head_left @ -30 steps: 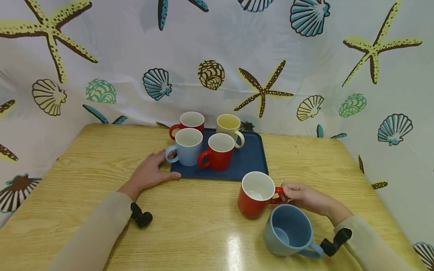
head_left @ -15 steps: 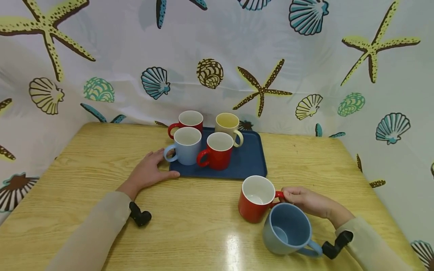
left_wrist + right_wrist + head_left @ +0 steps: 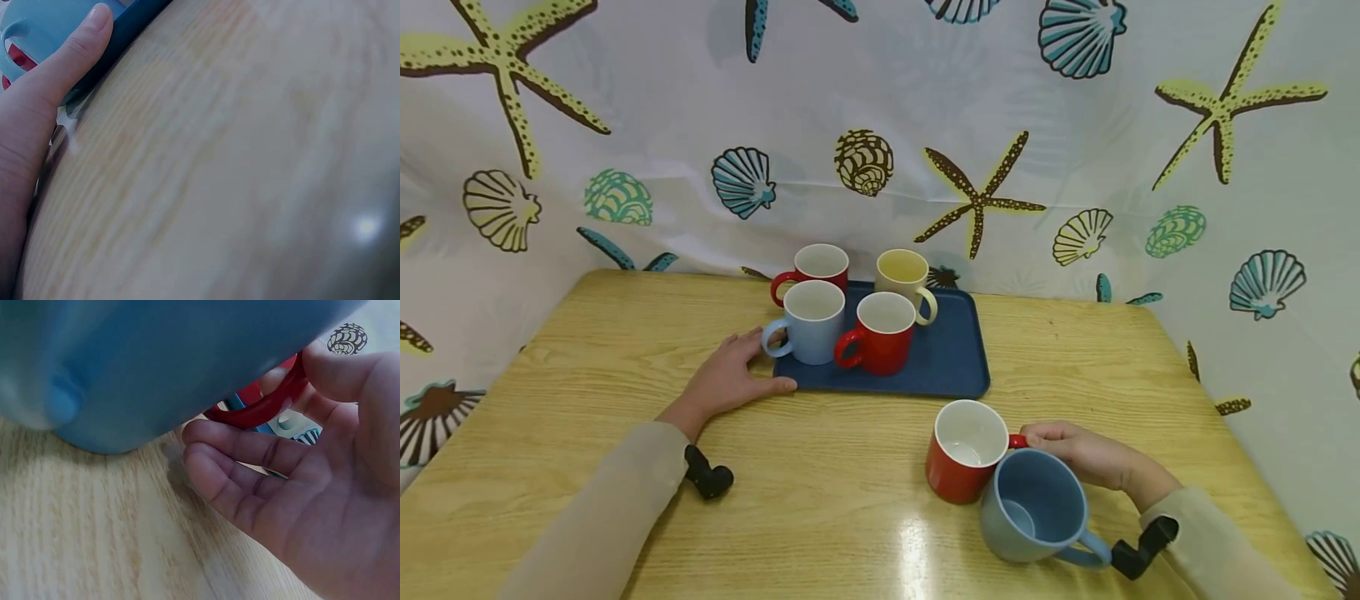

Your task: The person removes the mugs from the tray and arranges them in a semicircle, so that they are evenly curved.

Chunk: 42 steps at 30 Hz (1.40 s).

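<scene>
My right hand (image 3: 1078, 454) pinches the handle (image 3: 269, 409) of a red mug (image 3: 955, 479) with a white inside, which is upright in front of the tray. Close against that mug is a larger grey-blue mug (image 3: 1011, 537), its handle towards my right wrist; it covers most of the red mug in the right wrist view. My left hand (image 3: 726, 379) rests at the left front corner of a dark blue tray (image 3: 958, 354), thumb (image 3: 78, 53) straight along the front edge. Beside its fingers stands a light blue mug (image 3: 816, 337) on the tray.
The tray also bears a red mug (image 3: 887, 346) at the front, another red mug (image 3: 837, 271) behind, and a pale yellow mug (image 3: 895, 287). Its right part shows bare blue. A wooden table (image 3: 820, 500) lies beneath, with a seashell-print cloth (image 3: 805, 100) hanging behind.
My right hand has drawn the red mug a little towards me, away from the tray and up beside the grey-blue mug. The left hand stays at the tray corner.
</scene>
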Each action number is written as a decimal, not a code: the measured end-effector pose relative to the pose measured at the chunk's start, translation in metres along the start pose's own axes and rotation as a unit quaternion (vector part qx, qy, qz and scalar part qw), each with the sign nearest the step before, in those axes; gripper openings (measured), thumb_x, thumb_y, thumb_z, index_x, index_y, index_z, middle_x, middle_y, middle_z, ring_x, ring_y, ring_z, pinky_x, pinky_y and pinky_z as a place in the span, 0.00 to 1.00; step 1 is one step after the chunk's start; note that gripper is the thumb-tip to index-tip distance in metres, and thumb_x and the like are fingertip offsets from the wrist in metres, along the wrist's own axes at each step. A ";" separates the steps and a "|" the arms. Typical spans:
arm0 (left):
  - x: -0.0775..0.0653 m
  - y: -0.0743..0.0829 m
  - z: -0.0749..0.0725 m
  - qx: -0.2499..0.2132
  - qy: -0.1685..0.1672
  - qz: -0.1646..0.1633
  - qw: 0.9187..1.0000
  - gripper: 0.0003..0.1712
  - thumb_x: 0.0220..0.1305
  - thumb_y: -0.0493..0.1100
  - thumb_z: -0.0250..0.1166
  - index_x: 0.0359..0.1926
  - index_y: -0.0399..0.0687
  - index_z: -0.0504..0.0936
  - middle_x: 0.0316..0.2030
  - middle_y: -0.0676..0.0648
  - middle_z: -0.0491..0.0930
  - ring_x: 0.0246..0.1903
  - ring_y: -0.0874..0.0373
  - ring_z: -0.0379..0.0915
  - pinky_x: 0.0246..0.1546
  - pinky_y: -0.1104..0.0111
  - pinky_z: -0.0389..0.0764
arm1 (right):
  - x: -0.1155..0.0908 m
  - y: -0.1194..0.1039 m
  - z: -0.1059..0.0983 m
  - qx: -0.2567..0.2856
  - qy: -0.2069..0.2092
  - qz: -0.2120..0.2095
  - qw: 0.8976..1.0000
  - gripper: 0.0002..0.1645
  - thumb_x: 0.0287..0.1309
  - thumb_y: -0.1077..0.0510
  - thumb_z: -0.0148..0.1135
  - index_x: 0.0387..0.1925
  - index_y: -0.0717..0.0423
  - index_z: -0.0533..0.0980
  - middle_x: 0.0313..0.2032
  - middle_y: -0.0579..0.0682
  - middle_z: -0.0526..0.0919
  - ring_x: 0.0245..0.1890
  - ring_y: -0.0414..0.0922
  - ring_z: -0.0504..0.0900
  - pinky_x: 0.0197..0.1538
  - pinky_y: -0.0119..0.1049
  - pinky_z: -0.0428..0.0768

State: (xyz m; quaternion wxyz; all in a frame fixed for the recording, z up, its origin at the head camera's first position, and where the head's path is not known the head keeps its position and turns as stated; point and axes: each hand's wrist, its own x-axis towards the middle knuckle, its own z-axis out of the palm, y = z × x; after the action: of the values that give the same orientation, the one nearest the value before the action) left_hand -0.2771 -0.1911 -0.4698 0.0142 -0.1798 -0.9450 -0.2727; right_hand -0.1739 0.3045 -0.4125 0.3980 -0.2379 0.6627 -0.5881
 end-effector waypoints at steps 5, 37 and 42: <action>-0.002 0.000 -0.002 -0.005 -0.003 0.006 1.000 0.58 0.44 0.74 0.63 0.69 0.45 0.59 0.66 0.38 0.59 0.66 0.40 0.49 0.65 0.48 0.45 | 0.002 0.001 0.001 -0.006 -0.002 -0.002 1.000 0.15 0.71 0.56 0.39 0.31 0.51 0.71 0.31 0.44 0.69 0.37 0.41 0.68 0.42 0.37 0.68; -0.003 -0.004 0.004 -0.003 0.012 0.006 1.000 0.54 0.44 0.74 0.64 0.68 0.52 0.63 0.66 0.43 0.60 0.67 0.44 0.50 0.66 0.50 0.44 | 0.001 -0.002 -0.007 -0.133 0.051 0.048 0.989 0.23 0.72 0.52 0.37 0.60 0.56 0.68 0.55 0.55 0.73 0.54 0.50 0.71 0.54 0.39 0.72; -0.002 -0.004 0.004 -0.001 0.012 0.005 1.000 0.55 0.43 0.74 0.63 0.68 0.51 0.63 0.66 0.43 0.60 0.67 0.43 0.50 0.66 0.49 0.44 | 0.004 -0.008 -0.012 -0.118 0.072 0.067 0.988 0.22 0.72 0.53 0.37 0.60 0.56 0.68 0.40 0.58 0.78 0.42 0.51 0.76 0.47 0.41 0.76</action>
State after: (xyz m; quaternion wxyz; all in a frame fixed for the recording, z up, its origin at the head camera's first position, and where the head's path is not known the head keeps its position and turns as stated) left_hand -0.2768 -0.1930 -0.4751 0.0266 -0.1816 -0.9435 -0.2760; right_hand -0.1867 0.3068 -0.4058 0.3567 -0.1953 0.7691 -0.4932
